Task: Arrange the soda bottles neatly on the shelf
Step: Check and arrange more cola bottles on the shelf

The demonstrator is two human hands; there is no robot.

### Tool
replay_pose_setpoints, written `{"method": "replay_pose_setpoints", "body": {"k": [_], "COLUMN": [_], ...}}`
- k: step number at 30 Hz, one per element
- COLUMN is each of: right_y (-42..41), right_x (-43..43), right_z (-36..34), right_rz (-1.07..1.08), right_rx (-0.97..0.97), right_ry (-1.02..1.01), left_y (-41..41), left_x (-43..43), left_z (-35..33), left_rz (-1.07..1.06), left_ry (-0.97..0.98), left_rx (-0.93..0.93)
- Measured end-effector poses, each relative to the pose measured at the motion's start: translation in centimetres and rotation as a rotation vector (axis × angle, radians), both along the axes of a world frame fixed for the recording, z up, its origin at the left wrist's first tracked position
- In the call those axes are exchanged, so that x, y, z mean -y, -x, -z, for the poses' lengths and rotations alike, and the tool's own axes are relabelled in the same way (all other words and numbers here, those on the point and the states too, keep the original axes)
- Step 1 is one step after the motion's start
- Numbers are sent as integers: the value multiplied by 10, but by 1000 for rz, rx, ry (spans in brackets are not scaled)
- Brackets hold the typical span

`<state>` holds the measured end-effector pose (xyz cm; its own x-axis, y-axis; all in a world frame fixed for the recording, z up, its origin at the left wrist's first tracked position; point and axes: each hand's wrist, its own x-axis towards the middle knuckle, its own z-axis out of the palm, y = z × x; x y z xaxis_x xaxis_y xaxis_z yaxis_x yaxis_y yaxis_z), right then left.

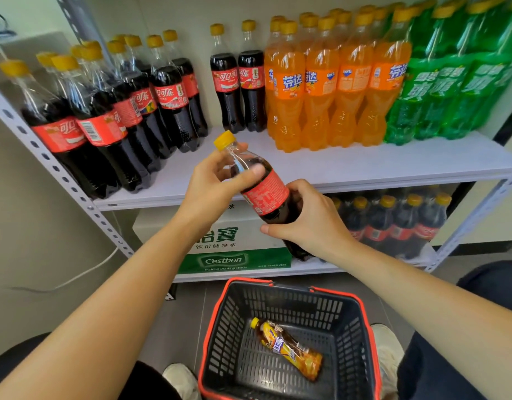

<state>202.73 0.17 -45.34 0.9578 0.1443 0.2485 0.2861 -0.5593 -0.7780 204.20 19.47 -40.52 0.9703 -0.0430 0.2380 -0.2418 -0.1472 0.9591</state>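
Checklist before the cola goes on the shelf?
1. Grip: left hand at the neck, right hand round the lower body of the cola: ok.
2. Cola upright: tilted, cap toward upper left: not ok.
3. Shelf spot: bare gap left of the cola pair: ok.
4. Cap on: ok; tightness cannot tell.
5. Basket emptied: one bottle lies inside: not ok.
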Motion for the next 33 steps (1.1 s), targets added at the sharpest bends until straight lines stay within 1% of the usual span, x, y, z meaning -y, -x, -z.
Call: {"method": "replay_pose_setpoints", "body": {"k": [2,5,6,10,13,16,19,22,25,27,30,33], "right_y": [0,0,-2,-7,-6,-5,-6,-6,-6,-5,-5,-7], "right_x": [-1,0,0,-1,-6,-8,-7,-4,-3,-3,-2,2], "right_z": [2,4,3,-3,-4,-2,1,3,5,3,1,4], "right_rz": [-1,-42,-75,-244,-289,-301,-332,-383,-333,-273,-213,-236], "right_rx": [5,-25,-44,-148,-204,-208,-190,-161,-69,-25,9,4], "right_ry": [25,62,33,-270,-451,-535,-515,-436,-301,-271,-247,-260], "left_y": [0,1,1,3,5,5,4,4,7,9,14,17], "left_x": [-2,-7,-8,-9,-7,-7,-7,-5,-1,4,9,5], "left_z": [-3,-3,-2,2,4,3,1,2,2,2,1,-1], "left_rz": [-23,-36,-28,40,93,106,106,96,95,106,160,219], "left_ry": [93,126,137,206,273,330,335,303,252,212,92,-77], "left_rx": [4,55,59,55,26,4,15,35,66,95,171,234]}}
